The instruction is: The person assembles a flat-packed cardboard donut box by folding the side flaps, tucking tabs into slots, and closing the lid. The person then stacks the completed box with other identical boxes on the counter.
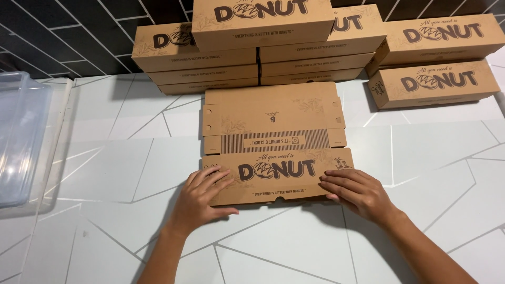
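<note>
Left hand point(202, 197) and right hand point(356, 192), fingers spread, press the flat cardboard box blank point(273, 142) at centre frame; folding it looks under way.

Left hand point(199, 199), right hand point(359, 192) flat on unfolded cardboard box point(273, 138), white table point(421, 158).

We seem to be at a packing counter in a bakery or doughnut shop. Stacks of folded brown cardboard pastry boxes point(252, 52) fill the top of the frame, more boxes point(434, 66) sit at the upper right, and one unfolded box blank point(273, 139) lies flat in the centre. The white counter point(421, 173) with thin grey lines meets a dark tiled wall point(63, 37) at the upper left, and a clear plastic tub point(21, 137) stands at the left edge.
</note>
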